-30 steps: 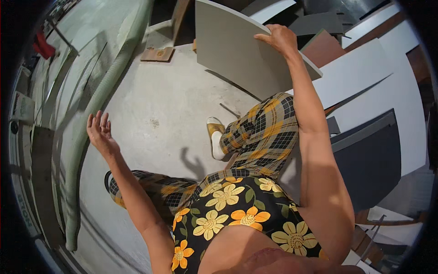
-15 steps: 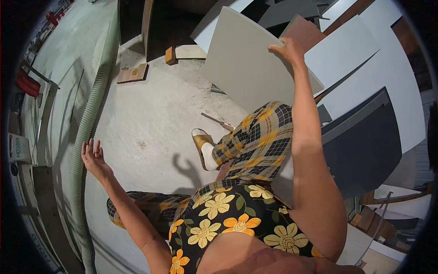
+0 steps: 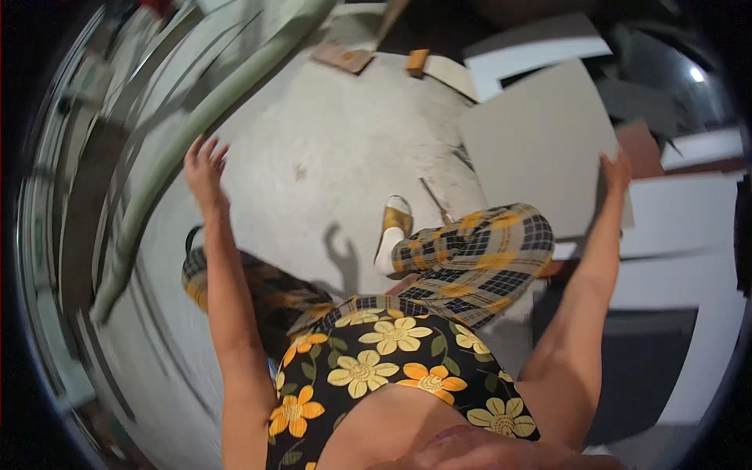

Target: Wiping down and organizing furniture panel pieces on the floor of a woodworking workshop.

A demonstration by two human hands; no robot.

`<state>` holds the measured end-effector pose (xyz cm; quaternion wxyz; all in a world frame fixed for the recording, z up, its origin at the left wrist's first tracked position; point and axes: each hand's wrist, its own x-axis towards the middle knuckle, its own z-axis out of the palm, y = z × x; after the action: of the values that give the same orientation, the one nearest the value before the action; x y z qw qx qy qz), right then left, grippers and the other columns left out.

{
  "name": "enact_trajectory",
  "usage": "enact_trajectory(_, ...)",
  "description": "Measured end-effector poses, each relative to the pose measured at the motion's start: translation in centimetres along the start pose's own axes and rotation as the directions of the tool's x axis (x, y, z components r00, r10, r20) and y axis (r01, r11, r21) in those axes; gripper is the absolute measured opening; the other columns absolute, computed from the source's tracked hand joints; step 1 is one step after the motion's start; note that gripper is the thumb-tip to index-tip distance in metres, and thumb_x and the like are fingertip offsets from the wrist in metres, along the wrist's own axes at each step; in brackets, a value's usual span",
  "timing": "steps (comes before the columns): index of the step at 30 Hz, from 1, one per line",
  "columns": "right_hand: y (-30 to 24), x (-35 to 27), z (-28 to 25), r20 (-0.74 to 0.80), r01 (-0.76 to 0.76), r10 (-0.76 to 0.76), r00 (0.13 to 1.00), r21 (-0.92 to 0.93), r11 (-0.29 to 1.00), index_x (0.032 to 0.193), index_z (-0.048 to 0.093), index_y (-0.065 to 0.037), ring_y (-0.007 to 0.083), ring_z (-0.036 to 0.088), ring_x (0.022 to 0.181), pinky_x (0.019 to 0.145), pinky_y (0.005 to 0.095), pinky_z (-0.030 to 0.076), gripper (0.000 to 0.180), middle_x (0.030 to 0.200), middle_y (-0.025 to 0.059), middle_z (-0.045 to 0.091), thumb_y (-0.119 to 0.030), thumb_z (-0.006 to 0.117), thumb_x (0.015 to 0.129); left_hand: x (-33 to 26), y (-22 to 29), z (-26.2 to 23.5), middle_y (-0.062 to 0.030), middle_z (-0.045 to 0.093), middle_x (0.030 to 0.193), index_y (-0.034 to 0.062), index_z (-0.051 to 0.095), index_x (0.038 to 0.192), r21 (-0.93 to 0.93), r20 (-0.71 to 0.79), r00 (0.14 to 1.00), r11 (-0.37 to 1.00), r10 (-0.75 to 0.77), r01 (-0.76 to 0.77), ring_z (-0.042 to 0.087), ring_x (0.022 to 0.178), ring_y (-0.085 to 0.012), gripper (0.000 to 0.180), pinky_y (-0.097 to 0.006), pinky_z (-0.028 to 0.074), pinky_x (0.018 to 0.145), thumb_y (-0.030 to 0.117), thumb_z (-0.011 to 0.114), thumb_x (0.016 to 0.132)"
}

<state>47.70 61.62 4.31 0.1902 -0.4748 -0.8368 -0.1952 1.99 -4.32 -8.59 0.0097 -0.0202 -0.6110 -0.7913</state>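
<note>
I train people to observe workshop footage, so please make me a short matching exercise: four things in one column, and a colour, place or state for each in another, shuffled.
Column one
1. Right hand
2. Left hand
3. Long hose
4. Sandal

Column two
A. Pale green, on the left side of the picture
B. Yellow, worn over a white sock
C. At the edge of a large grey board
D. Empty, fingers apart

Right pairs: 1-C, 2-D, 3-A, 4-B

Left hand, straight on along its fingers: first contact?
Probably the pale green hose, just beyond the left hand in the picture; height gap unclear, so it might pass over.
</note>
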Motion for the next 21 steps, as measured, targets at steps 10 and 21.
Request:
enact_trajectory(10,5.4,0.4,-2.8,0.206,-0.199,0.251,0.946,-0.243,0.950,0.137,0.038,-0.018,0.0373,0.045,0.118,0.095,0.0512,0.039,0.070,0.129,0.0205,0.047,-0.042,0.060,0.075,0.8,-1.0,0.4,-0.0098,0.061,0.111,0.0045,0.048,0.120,0.052,-0.017,0.999,0.998,0.030,-0.029,0.064,0.089,-0.0164,0.038,-0.026,0.044,0.077,0.023,0.056,0.089)
enact_trajectory(21,10.8,-1.0,-2.9,0.233,-0.119,0.187,0.954,-0.277,0.953,0.131,0.045,-0.013,0.0388,0.048,0.113,0.095,0.0471,0.039,0.066,0.118,0.0228,0.054,-0.037,0.061,0.072,0.8,-0.6,2.4,-0.0096,0.062,0.109,0.0044,0.049,0.119,0.063,0.022,0.999,0.997,0.037,-0.038,0.064,0.086,-0.0152,0.039,-0.026,0.045,0.076,0.025,0.058,0.088)
